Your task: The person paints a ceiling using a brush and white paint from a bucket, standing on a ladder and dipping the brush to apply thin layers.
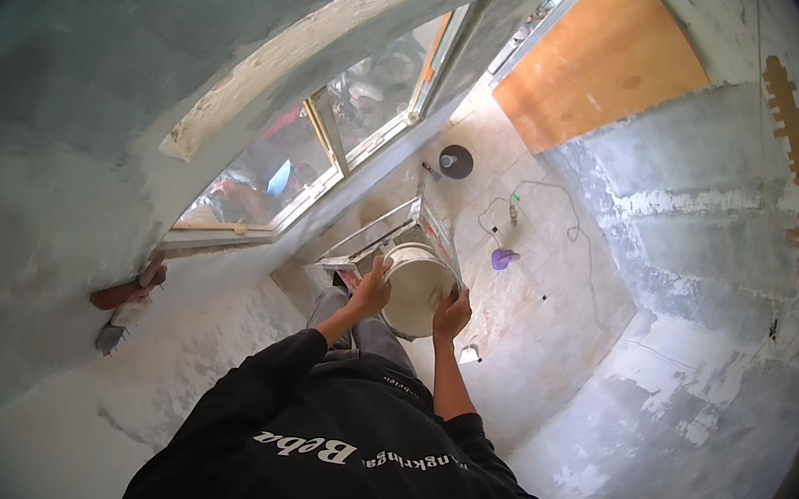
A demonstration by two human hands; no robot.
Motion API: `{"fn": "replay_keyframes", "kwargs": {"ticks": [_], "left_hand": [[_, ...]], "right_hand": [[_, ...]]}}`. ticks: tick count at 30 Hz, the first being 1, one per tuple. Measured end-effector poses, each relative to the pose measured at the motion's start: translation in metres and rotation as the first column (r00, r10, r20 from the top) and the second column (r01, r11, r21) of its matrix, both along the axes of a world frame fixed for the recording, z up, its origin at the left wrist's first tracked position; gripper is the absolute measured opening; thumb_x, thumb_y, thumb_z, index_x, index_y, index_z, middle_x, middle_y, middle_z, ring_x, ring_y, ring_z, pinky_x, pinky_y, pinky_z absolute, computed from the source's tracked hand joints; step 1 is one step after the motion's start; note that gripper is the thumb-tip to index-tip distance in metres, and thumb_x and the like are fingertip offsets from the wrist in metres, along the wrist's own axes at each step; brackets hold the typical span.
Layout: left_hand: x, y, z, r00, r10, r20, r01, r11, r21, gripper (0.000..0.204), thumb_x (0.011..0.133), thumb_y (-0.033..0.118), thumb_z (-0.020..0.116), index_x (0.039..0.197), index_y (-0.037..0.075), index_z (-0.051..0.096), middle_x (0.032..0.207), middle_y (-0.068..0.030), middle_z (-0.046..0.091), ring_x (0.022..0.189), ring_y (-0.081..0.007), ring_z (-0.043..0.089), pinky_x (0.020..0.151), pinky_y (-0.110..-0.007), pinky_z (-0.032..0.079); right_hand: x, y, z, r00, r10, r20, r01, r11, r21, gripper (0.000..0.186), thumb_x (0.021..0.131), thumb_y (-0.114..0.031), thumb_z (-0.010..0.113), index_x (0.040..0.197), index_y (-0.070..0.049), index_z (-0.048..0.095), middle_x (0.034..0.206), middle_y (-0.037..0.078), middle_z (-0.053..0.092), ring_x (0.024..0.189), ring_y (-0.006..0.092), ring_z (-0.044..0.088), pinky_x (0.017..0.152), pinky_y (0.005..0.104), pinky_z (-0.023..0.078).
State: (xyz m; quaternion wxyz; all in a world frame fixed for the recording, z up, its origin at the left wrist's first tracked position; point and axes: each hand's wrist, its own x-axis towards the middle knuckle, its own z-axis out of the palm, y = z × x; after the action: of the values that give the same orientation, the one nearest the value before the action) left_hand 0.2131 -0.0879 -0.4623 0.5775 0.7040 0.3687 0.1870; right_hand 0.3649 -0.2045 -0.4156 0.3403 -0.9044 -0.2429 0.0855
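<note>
a pale bucket (416, 302) is near the centre, the left hand (372, 291) clamped on its side at nine o'clock, the right hand (452, 315) at three; a metal frame (416, 209) shows at twelve, a purple object (502, 259) at two.

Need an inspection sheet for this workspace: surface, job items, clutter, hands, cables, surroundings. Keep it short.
Surface: pale tiled floor, stained in places.
Job's things: pale round bucket, held in front of the body; its contents, if any, can't be made out.
Clutter: dark round pail and purple item on the floor; metal frame just beyond the bucket.
Hands: left hand and right hand grip opposite sides of the bucket.
Cables: thin grey cable looping loosely across the floor.
Surroundings: patchy grey walls, window to the left, orange-brown board ahead and right.
</note>
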Motion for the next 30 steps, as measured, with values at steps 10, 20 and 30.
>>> {"fn": "replay_keyframes", "kwargs": {"ticks": [10, 20, 30], "left_hand": [[-0.002, 0.012, -0.009, 0.963, -0.253, -0.091, 0.244, 0.964, -0.102, 0.049, 0.082, -0.009, 0.043, 0.125, 0.0, 0.021, 0.109, -0.0351, 0.052, 0.102, -0.0523, 0.056, 0.087, -0.05, 0.044], [-0.008, 0.023, 0.013, 0.903, -0.373, -0.213, 0.402, 0.908, 0.116, 0.05, 0.089, -0.006, 0.044, 0.131, -0.005, 0.018, 0.129, -0.0316, 0.047, 0.124, -0.0483, 0.045, 0.104, -0.047, 0.036], [-0.005, 0.029, 0.02, 0.925, -0.356, -0.135, 0.358, 0.934, -0.006, 0.047, 0.088, -0.004, 0.045, 0.129, -0.002, 0.022, 0.127, -0.027, 0.049, 0.122, -0.0442, 0.047, 0.103, -0.046, 0.035]], "right_hand": [[0.004, -0.002, -0.014, 0.987, -0.003, 0.158, 0.0, 1.0, 0.017, 0.02, 0.096, -0.016, 0.048, 0.093, 0.001, 0.058, 0.079, 0.027, 0.062, 0.074, 0.048, 0.061, 0.062, 0.0536, 0.046], [-0.009, -0.003, -0.015, 0.983, -0.147, 0.109, 0.155, 0.986, -0.067, 0.012, 0.091, -0.015, 0.056, 0.096, -0.005, 0.059, 0.083, 0.02, 0.065, 0.074, 0.043, 0.063, 0.064, 0.0531, 0.05], [-0.012, 0.002, -0.015, 0.966, -0.259, 0.015, 0.258, 0.966, 0.012, 0.016, 0.088, -0.014, 0.059, 0.1, -0.004, 0.062, 0.087, 0.02, 0.067, 0.076, 0.0416, 0.064, 0.065, 0.0518, 0.051]]}}
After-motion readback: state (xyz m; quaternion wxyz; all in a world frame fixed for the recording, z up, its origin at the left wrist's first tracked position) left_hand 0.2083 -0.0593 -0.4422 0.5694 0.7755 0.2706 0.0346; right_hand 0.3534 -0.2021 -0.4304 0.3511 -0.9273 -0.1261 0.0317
